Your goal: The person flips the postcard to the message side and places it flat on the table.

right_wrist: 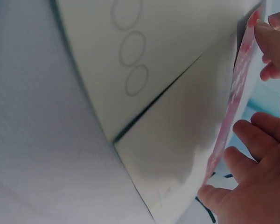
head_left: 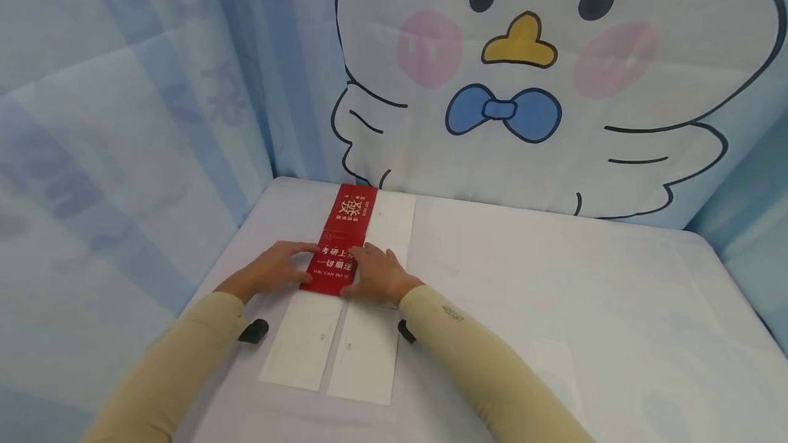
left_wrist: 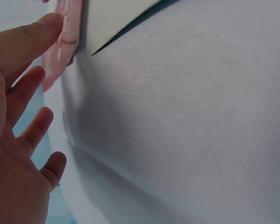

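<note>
A red envelope (head_left: 332,270) with white lettering lies flat-side up between my two hands. My left hand (head_left: 271,269) touches its left edge, with the thumb at the near left corner. On the opposite side, my right hand (head_left: 382,275) has its thumb at the near right corner and fingertips over the right edge. The left thumb (left_wrist: 46,25) overlaps the envelope's corner in the left wrist view, the other fingers spread loosely. A second red envelope (head_left: 351,212) with a large white character lies end to end with the first, at the far side.
Two white paper strips (head_left: 301,340) lie side by side toward the near edge, and another white strip (head_left: 394,221) lies right of the far red envelope. All are on a white-covered table (head_left: 554,306). Blue patterned curtains (head_left: 123,122) enclose the left and back.
</note>
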Action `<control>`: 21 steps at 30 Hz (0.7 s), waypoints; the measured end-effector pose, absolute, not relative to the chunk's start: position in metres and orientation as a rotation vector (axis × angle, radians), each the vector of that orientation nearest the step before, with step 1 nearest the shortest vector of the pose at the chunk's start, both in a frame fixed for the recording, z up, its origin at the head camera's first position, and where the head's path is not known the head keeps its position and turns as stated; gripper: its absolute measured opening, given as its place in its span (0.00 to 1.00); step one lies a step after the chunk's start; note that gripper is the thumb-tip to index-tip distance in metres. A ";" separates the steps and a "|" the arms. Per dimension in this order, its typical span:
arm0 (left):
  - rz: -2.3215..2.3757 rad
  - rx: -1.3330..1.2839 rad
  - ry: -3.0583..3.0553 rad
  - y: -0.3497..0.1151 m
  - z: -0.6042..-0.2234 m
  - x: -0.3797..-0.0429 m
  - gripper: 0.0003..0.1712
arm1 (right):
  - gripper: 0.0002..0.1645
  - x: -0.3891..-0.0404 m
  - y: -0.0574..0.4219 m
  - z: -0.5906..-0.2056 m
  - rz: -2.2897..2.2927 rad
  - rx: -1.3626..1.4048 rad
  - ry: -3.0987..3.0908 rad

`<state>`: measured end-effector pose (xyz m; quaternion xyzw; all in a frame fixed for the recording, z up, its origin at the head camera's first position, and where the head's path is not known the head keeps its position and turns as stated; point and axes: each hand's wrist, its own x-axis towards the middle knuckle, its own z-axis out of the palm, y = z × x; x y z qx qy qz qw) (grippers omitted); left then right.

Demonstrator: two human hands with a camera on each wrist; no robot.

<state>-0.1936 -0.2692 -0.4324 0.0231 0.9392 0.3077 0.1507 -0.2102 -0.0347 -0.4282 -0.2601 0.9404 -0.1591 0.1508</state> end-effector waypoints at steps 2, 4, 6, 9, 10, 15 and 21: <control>0.868 0.051 2.687 -0.268 -0.434 -0.193 0.43 | 0.51 -0.210 -0.036 -0.429 -0.444 -0.749 2.698; 0.837 0.059 2.692 -0.268 -0.436 -0.193 0.43 | 0.52 -0.210 -0.036 -0.429 -0.432 -0.745 2.696; 0.815 0.061 2.695 -0.267 -0.436 -0.191 0.43 | 0.52 -0.210 -0.036 -0.430 -0.413 -0.745 2.697; 0.786 0.076 2.698 -0.266 -0.436 -0.190 0.45 | 0.53 -0.210 -0.036 -0.430 -0.398 -0.740 2.696; 0.782 0.070 2.697 -0.265 -0.435 -0.190 0.46 | 0.53 -0.209 -0.036 -0.430 -0.391 -0.738 2.694; 0.760 0.068 2.692 -0.265 -0.434 -0.189 0.48 | 0.54 -0.210 -0.036 -0.431 -0.365 -0.746 2.693; 0.770 0.076 2.671 -0.265 -0.434 -0.190 0.51 | 0.50 -0.211 -0.037 -0.431 -0.372 -0.777 2.687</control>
